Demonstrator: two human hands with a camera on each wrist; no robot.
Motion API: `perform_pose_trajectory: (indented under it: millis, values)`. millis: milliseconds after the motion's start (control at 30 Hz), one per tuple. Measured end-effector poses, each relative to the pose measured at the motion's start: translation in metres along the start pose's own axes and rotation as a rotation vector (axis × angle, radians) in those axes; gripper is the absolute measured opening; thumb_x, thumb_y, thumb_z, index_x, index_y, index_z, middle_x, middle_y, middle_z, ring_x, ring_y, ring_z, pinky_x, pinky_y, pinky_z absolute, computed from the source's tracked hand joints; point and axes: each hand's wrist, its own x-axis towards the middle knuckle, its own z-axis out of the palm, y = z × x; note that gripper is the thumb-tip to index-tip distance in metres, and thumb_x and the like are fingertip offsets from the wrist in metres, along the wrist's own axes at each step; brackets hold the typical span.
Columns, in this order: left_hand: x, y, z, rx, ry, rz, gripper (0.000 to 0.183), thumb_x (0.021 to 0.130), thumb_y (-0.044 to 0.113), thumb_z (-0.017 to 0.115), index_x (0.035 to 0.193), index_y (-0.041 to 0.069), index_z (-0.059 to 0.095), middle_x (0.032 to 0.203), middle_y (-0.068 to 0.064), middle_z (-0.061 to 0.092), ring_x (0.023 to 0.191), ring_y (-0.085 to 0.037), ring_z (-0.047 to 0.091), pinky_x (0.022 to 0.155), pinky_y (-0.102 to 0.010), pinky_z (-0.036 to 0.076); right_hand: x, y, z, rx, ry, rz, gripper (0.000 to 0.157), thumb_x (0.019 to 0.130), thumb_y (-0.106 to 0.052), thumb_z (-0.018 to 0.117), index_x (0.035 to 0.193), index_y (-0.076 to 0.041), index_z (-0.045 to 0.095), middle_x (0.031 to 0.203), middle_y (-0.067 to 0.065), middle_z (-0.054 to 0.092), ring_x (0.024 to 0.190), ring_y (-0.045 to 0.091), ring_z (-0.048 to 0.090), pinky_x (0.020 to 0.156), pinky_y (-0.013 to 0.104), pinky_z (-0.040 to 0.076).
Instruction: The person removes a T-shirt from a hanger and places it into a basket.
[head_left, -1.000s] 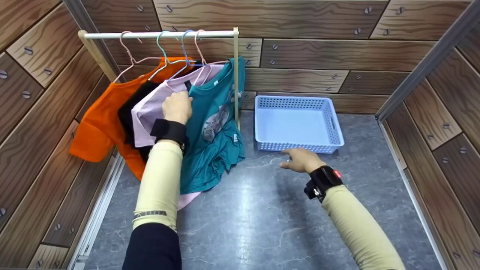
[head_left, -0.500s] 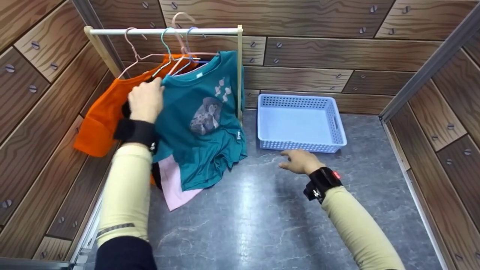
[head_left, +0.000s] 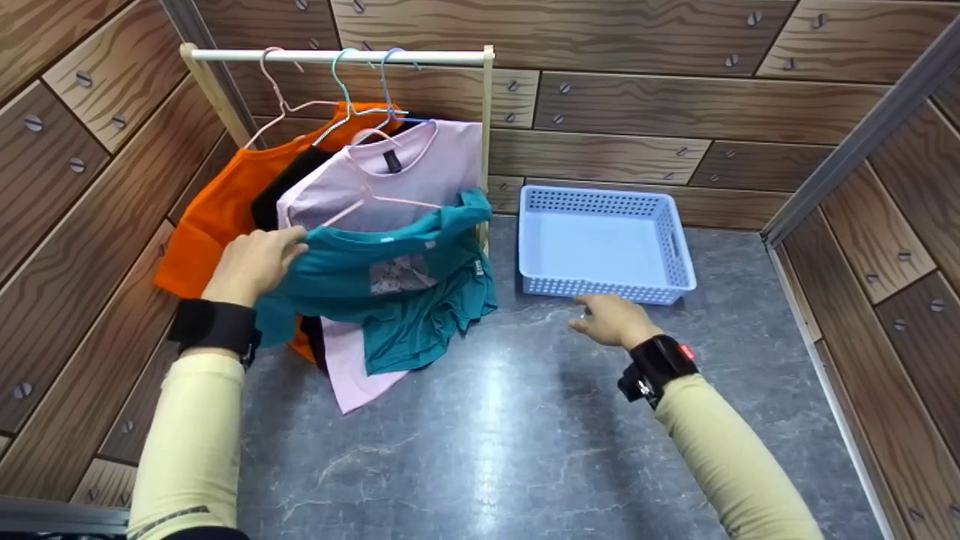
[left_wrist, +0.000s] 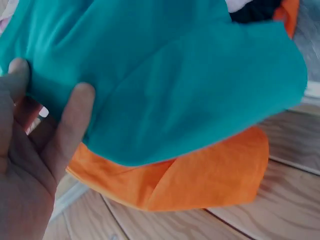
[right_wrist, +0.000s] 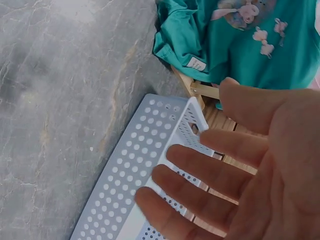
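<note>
My left hand [head_left: 253, 264] pinches one shoulder of a teal T-shirt [head_left: 330, 281], its thumb and fingers on the cloth in the left wrist view. A pink hanger [head_left: 409, 201] is still inside that shirt's neck, off the rail, and the shirt's lower part lies bunched on the floor. Behind it a pale pink T-shirt [head_left: 450, 157] hangs from the rack. With fingers spread and relaxed, my right hand [head_left: 616, 321] hovers by the near side of a light blue basket [head_left: 592, 240], holding nothing, as the right wrist view [right_wrist: 250, 165] also shows.
The rack's white rail [head_left: 435, 57] carries three hangers. An orange garment [head_left: 202, 240] and a black one [head_left: 281, 191] hang at its left, behind the teal shirt. Wood-patterned walls [head_left: 675, 112] enclose the grey floor [head_left: 465, 465] on three sides.
My left hand has lifted the teal shirt's hanger off the rail, then brought it down and toward me, uncovering the pink shirt. The right hand has barely moved.
</note>
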Motion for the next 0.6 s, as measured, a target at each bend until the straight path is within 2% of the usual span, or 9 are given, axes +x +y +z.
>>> perform_pose_trajectory:
  millis: [67, 167, 267, 367, 467, 533, 600]
  values:
    - [0.001, 0.009, 0.001, 0.012, 0.008, 0.052, 0.012, 0.1, 0.027, 0.054, 0.096, 0.016, 0.055, 0.074, -0.011, 0.054, 0.068, -0.034, 0.055, 0.063, -0.044, 0.042, 0.002, -0.003, -0.002, 0.001, 0.04, -0.007, 0.059, 0.097, -0.035, 0.057, 0.145, -0.004, 0.041, 0.137, 0.023, 0.056, 0.124, 0.043, 0.054, 0.103, 0.058, 0.042]
    - [0.007, 0.028, 0.003, 0.043, 0.011, 0.148, 0.011, 0.1, 0.027, 0.055, 0.095, 0.017, 0.056, 0.069, -0.008, 0.053, 0.065, -0.031, 0.055, 0.062, -0.043, 0.045, 0.004, -0.011, -0.001, 0.007, 0.141, -0.013, 0.069, 0.095, -0.029, 0.061, 0.152, -0.007, 0.029, 0.15, 0.022, 0.04, 0.133, 0.045, 0.044, 0.105, 0.059, 0.039]
    - [0.01, 0.046, 0.003, 0.059, 0.006, 0.228, 0.012, 0.099, 0.027, 0.056, 0.093, 0.017, 0.057, 0.065, -0.004, 0.05, 0.062, -0.027, 0.054, 0.06, -0.04, 0.046, 0.007, -0.022, 0.001, 0.02, 0.283, -0.045, 0.08, 0.092, -0.023, 0.067, 0.155, -0.012, 0.02, 0.159, 0.019, 0.025, 0.138, 0.043, 0.036, 0.099, 0.059, 0.045]
    - [0.01, 0.062, 0.001, 0.045, 0.02, 0.302, 0.016, 0.099, 0.029, 0.056, 0.088, 0.017, 0.056, 0.062, -0.002, 0.047, 0.059, -0.023, 0.053, 0.057, -0.036, 0.045, 0.011, -0.03, 0.003, 0.038, 0.418, -0.118, 0.083, 0.089, -0.017, 0.069, 0.156, -0.015, 0.019, 0.161, 0.014, 0.021, 0.142, 0.039, 0.031, 0.091, 0.055, 0.051]
    - [0.01, 0.075, -0.002, 0.021, 0.046, 0.36, 0.019, 0.099, 0.031, 0.055, 0.086, 0.017, 0.055, 0.062, -0.001, 0.048, 0.058, -0.022, 0.053, 0.056, -0.035, 0.044, 0.015, -0.033, 0.002, 0.079, 0.545, -0.199, 0.073, 0.09, -0.011, 0.067, 0.152, -0.014, 0.029, 0.158, 0.012, 0.031, 0.142, 0.035, 0.034, 0.095, 0.053, 0.05]
    - [0.012, 0.081, -0.004, 0.004, 0.068, 0.373, 0.019, 0.1, 0.032, 0.054, 0.087, 0.018, 0.056, 0.062, -0.001, 0.047, 0.058, -0.023, 0.053, 0.055, -0.034, 0.043, 0.014, -0.034, -0.001, 0.098, 0.633, -0.221, 0.057, 0.092, -0.01, 0.064, 0.144, -0.014, 0.043, 0.148, 0.011, 0.045, 0.135, 0.033, 0.043, 0.096, 0.051, 0.05]
    - [0.015, 0.085, -0.004, -0.006, 0.093, 0.374, 0.019, 0.1, 0.032, 0.054, 0.088, 0.017, 0.055, 0.061, -0.001, 0.045, 0.058, -0.025, 0.053, 0.055, -0.035, 0.041, 0.01, -0.034, -0.005, 0.112, 0.715, -0.224, 0.039, 0.093, -0.012, 0.062, 0.132, -0.013, 0.056, 0.132, 0.011, 0.06, 0.122, 0.033, 0.055, 0.093, 0.051, 0.051]
